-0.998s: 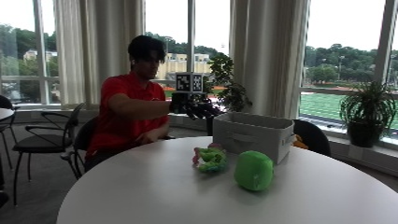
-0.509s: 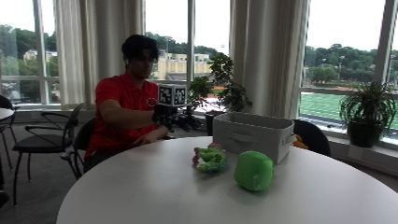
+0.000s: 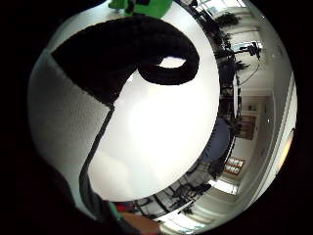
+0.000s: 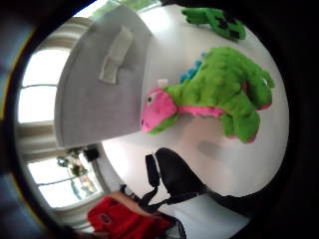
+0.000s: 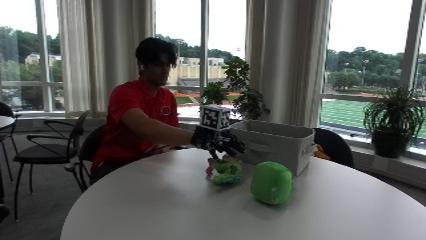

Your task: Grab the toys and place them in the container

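A green plush dinosaur [image 5: 227, 170] with a pink head lies on the round white table [image 5: 166, 205], just in front of the grey fabric container [image 5: 276, 142]. Beside it stands a rounder green plush toy [image 5: 271, 182]. My gloved right hand [image 5: 221, 141] hovers just above the dinosaur, fingers hanging loosely and holding nothing. The thumb side palm view shows the dinosaur [image 4: 214, 97] below the palm, next to the container's wall [image 4: 99, 84], with the other green toy [image 4: 214, 22] beyond. In the little finger side view, a curled black gloved finger [image 3: 142, 54] hangs over bare tabletop.
The person in a red shirt [image 5: 136, 120] sits at the table's far side. Chairs [image 5: 46, 150] stand to the left. Potted plants [image 5: 393, 120] line the window sill behind the container.
The gloved hand has come down from chest height and reached forward, ending just above the dinosaur. The toys and the container have not moved.
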{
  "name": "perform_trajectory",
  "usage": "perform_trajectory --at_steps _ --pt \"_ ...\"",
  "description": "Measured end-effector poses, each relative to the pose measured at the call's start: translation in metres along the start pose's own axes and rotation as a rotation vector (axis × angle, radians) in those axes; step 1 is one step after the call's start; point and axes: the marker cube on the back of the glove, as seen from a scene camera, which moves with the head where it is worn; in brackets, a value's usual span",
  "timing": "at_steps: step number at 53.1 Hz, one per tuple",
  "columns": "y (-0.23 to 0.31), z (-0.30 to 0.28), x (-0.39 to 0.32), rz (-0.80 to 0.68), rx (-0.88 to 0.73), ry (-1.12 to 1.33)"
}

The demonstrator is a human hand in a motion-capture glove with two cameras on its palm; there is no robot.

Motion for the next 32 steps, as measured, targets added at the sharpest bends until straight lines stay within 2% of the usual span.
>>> perform_trajectory --at_steps 4,14,17,21,26,32 --pt "-0.039 0.023 -0.009 -0.005 -0.142 0.015" --pt "-0.055 0.076 -0.025 -0.046 -0.402 0.134" --pt "-0.054 0.074 -0.025 -0.107 -0.411 0.182" --pt "-0.054 0.070 -0.006 -0.261 -0.405 0.265" --pt "-0.055 0.064 0.004 -0.315 -0.351 0.243" --pt "-0.053 0.060 -0.019 -0.118 -0.249 0.090"
